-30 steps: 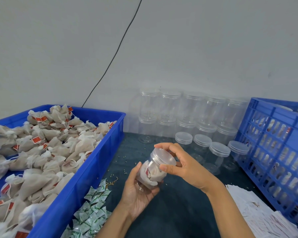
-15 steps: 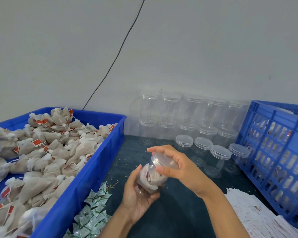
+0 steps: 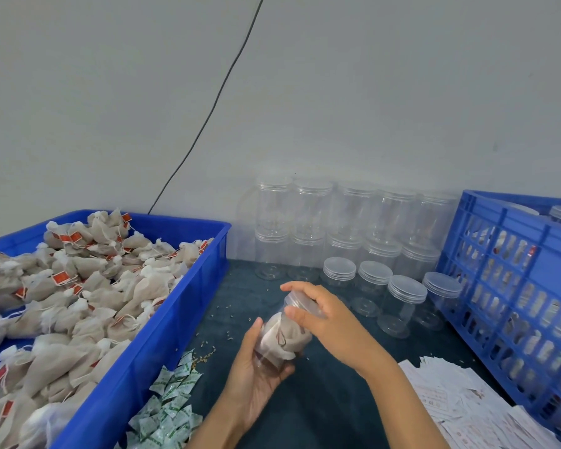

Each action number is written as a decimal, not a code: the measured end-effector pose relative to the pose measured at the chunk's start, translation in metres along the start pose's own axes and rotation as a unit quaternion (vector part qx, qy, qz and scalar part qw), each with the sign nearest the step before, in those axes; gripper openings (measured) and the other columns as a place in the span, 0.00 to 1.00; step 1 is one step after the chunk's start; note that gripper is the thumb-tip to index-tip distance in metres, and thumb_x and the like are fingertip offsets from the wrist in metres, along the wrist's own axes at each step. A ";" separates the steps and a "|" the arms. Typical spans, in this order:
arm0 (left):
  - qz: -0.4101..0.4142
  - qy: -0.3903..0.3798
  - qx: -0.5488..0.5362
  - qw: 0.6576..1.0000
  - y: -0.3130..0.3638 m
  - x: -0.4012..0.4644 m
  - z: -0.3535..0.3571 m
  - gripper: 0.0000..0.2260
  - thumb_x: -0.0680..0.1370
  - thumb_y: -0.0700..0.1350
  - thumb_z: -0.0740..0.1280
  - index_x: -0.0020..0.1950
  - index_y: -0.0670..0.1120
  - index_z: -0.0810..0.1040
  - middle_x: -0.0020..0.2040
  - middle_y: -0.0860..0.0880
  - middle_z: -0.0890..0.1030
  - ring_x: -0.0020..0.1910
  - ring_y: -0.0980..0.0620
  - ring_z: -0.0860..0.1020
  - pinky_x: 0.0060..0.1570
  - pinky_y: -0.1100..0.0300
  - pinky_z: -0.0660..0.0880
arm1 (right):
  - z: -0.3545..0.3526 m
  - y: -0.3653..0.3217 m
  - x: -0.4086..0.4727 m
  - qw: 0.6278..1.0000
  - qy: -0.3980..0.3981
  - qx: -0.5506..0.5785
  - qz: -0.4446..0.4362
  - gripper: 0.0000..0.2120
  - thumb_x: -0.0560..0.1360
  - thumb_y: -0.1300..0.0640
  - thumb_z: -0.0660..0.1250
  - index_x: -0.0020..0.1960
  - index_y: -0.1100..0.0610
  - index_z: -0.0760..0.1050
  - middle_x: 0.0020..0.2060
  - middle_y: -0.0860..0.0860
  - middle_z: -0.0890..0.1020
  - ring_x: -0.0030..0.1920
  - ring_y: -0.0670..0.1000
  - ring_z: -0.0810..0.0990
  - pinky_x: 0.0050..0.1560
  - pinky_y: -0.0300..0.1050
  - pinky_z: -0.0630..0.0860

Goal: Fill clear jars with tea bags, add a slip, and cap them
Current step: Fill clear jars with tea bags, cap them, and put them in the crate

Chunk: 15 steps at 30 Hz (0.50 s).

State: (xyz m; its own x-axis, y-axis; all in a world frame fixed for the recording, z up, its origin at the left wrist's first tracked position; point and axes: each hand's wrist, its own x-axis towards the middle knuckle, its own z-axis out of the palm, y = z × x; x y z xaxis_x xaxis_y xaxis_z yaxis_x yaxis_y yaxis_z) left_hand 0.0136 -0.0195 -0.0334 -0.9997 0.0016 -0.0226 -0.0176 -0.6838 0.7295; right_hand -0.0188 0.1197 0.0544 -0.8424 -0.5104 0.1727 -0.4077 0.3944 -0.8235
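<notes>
Desk: dark teal top, loose grain-like crumbs scattered near its middle.
Left bin: solid blue tray on the left, heaped with tea bags in pale mesh, red tags showing here and there.
Right crate: blue slatted crate at the right edge, capped jars visible through the slats and over its rim.
Empty jars: clear ones stacked two high along the far wall, and a nearer row of four capped jars in front of them.
Slips: a loose white printed pile, near right, just beside the crate.
Sachets: small green-and-white packets, near left, against the bin's wall.
Jar in hand: centre of the scene, held off the desk, tilted with its top toward the far right; tea bags packed inside.
Left hand: cradles the jar's lower end from below, fingers curled round it, thumb up along its left side.
Right hand: over the jar's top, fingers and thumb curled round the clear lid.
</notes>
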 end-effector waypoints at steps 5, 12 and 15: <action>-0.001 -0.001 0.051 0.999 -0.003 -0.002 0.004 0.20 0.74 0.57 0.62 0.47 0.44 0.86 0.44 0.40 0.82 0.36 0.50 0.79 0.31 0.60 0.74 | -0.001 0.001 -0.001 0.987 0.014 -0.137 0.077 0.18 0.78 0.37 0.56 0.58 0.48 0.71 0.52 0.48 0.75 0.53 0.48 0.75 0.55 0.45 0.72; -0.043 -0.010 -0.021 0.999 -0.001 -0.001 0.003 0.18 0.69 0.53 0.70 0.47 0.40 0.86 0.42 0.39 0.81 0.34 0.44 0.79 0.27 0.57 0.73 | 0.007 -0.003 -0.006 0.926 0.107 -0.360 -0.026 0.25 0.75 0.32 0.44 0.47 0.50 0.67 0.43 0.45 0.75 0.42 0.53 0.77 0.45 0.48 0.70; -0.010 0.010 -0.043 0.999 0.001 -0.001 0.000 0.15 0.67 0.53 0.71 0.42 0.42 0.86 0.41 0.40 0.81 0.34 0.47 0.79 0.29 0.58 0.74 | 0.010 0.000 -0.005 0.939 0.093 -0.322 -0.080 0.19 0.78 0.36 0.46 0.52 0.48 0.67 0.47 0.45 0.74 0.42 0.51 0.76 0.45 0.48 0.71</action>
State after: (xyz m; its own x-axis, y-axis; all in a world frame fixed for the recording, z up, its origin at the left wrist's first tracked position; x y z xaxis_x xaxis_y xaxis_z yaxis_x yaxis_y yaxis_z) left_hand 0.0143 -0.0199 -0.0325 -0.9987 0.0024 -0.0512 -0.0360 -0.7435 0.6678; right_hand -0.0107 0.1142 0.0481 -0.7751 -0.4835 0.4067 -0.6117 0.7355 -0.2915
